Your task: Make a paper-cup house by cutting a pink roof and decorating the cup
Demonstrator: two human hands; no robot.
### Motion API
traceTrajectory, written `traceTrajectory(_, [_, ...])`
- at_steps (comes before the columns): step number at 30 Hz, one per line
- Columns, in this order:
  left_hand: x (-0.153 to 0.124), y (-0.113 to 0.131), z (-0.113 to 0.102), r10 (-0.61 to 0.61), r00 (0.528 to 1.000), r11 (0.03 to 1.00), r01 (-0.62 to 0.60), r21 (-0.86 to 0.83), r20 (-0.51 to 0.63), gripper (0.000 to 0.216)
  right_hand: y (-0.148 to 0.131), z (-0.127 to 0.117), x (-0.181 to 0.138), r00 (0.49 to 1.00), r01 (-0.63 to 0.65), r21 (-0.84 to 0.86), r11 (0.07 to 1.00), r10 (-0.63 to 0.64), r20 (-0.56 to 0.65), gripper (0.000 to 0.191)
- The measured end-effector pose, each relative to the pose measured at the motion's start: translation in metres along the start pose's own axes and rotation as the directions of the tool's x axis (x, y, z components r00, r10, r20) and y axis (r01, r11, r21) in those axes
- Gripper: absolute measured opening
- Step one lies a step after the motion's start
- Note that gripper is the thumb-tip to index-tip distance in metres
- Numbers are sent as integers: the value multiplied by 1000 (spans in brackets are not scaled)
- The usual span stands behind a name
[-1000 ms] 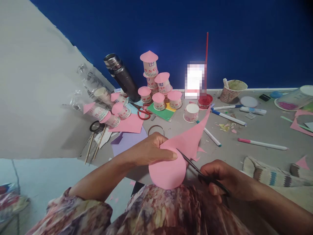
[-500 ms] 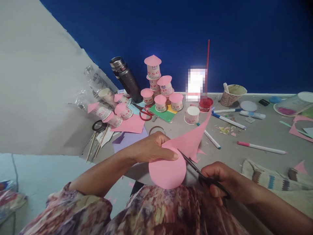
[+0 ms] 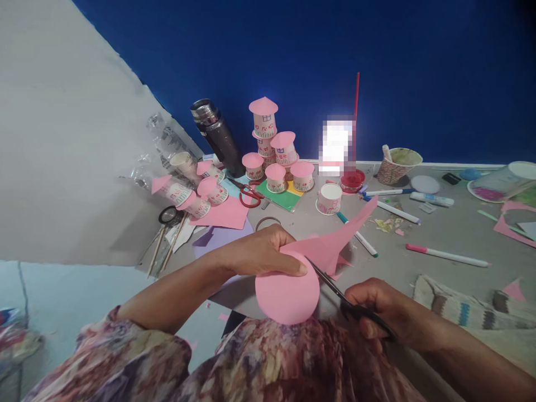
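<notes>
Pinched between the thumb and fingers of my left hand (image 3: pixel 268 254) is a sheet of pink paper (image 3: pixel 288 296), its near part rounded like a disc. A pointed offcut (image 3: pixel 335 243) of the same pink sticks out beyond the disc to the upper right. My right hand (image 3: pixel 374 307) is closed round the handles of black-handled scissors (image 3: pixel 355 310). Their blades reach to the disc's upper right edge, where it meets the offcut. The blade tips lie at the paper, close to my left thumb.
Behind my hands stand decorated paper cups with pink cone roofs (image 3: pixel 264 106), some stacked. A dark flask (image 3: pixel 220 139) and red-handled scissors (image 3: pixel 250 195) lie left of them. Markers (image 3: pixel 446 255), a white cup (image 3: pixel 329 198) and a cloth (image 3: pixel 460 307) are on the right.
The pointed offcut has swung a little to the right and dropped lower. Both hands have stayed nearly in place, with the scissors at the same edge of the paper.
</notes>
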State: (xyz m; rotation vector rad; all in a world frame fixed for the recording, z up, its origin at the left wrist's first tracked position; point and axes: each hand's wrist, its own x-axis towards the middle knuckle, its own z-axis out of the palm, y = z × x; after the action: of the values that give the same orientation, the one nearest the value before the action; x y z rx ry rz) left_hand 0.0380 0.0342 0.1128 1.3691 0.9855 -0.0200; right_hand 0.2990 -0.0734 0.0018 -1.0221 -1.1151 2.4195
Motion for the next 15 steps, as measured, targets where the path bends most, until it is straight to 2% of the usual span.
traceTrajectory(15, [4,10,-2,48,998,987,-54,152,44,40,1,-3,-1,999,20,-2,1000,-20,26,61])
